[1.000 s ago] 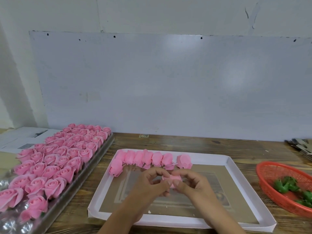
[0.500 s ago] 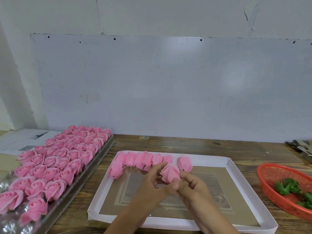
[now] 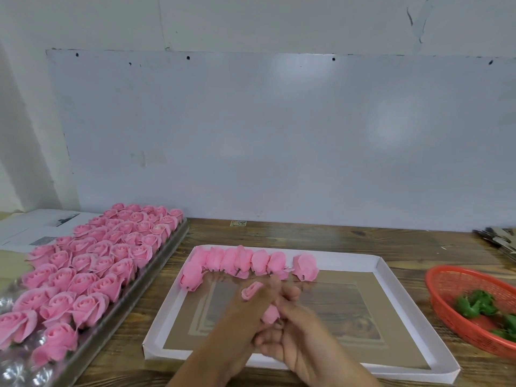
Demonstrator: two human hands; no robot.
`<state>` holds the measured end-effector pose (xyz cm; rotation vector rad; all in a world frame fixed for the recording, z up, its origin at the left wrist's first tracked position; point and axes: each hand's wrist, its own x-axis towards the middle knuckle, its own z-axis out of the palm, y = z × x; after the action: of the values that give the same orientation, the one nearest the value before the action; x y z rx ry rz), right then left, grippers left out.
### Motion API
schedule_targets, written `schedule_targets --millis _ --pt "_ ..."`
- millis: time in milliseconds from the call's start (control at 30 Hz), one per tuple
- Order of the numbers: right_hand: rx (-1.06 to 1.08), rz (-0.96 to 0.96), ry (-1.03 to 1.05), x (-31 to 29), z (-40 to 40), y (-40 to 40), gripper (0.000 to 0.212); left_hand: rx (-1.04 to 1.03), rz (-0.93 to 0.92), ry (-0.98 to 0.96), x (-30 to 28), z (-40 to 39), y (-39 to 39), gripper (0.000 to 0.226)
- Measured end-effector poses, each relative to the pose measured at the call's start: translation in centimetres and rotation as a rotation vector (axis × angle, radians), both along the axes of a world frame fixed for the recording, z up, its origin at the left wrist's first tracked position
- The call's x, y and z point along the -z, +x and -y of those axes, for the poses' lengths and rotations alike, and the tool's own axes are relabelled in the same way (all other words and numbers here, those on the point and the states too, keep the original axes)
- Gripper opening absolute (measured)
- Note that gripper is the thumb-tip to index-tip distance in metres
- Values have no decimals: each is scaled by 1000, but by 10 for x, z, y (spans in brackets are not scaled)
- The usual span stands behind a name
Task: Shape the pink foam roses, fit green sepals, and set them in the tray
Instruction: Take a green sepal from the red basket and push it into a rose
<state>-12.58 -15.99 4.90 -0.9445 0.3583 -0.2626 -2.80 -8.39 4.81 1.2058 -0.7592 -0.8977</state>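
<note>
Two hands shape one pink rose (image 3: 270,314) over the white tray (image 3: 389,277).
My left hand (image 3: 251,311) and right hand (image 3: 293,328) both grip it; I should roll petals softly, not crush the foam.

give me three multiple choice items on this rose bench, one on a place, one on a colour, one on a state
1. Where is the red basket?
A. at the table's right edge
B. inside the white tray
C. behind the metal tray

2. What colour are the sepals in the basket?
A. yellow
B. green
C. white

3. What are the hands doing?
A. resting flat on the table
B. reaching into the basket
C. gripping a pink foam rose between them

Key: 1 A, it sits right of the white tray. 2 B, they show green. 3 C, the left hand and right hand close round the foam rose.
</note>
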Motion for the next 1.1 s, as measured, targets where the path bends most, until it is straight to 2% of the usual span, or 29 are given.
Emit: schedule_targets --millis 67,133,200,233,267,333,400,433,500,533,633,767,867,933,1000,1100 --pt "119 -7 -212 4 -3 4 4 -50 -62 -14 -1 1 0 59" --pt "229 -10 -437 13 -5 4 14 -60 -102 -16 -2 2 -1 61" --pt "265 -6 -518 15 -6 2 14 -45 -119 -19 -3 2 -1 63" --pt "237 6 -514 12 -8 3 6 -33 -108 -17 -2 2 -1 64" --pt "199 5 -477 9 -8 4 10 -23 -89 -10 0 2 0 65" --pt "117 -28 -258 5 -8 5 24 -8 -68 9 0 2 0 69" --pt "41 -54 -70 3 -10 6 25 -6 -111 0 1 2 0 70" --pt "24 -50 -37 2 -10 6 32 -17 -140 -7 1 3 0 69" --pt "69 -53 -88 3 -10 6 36 -26 -154 -3 0 3 0 68" --pt "121 -64 -189 7 -8 5 32 -23 -154 -4 0 4 0 66" --pt "245 -32 -521 14 -8 3 4 -53 -176 -30 1 5 0 55" --pt "240 2 -526 22 -8 3 17 -34 -149 -50 2 5 1 60" --pt "198 -22 -321 18 -5 8 32 -29 -61 -70 4 4 4 64" --pt "171 -56 -197 15 -4 12 32 -78 56 -101 3 5 4 53" --pt "131 -87 -163 14 -2 10 49 -216 261 -126 2 6 2 38" --pt "63 -108 -175 9 -1 2 61 -374 529 -148 7 8 3 34"
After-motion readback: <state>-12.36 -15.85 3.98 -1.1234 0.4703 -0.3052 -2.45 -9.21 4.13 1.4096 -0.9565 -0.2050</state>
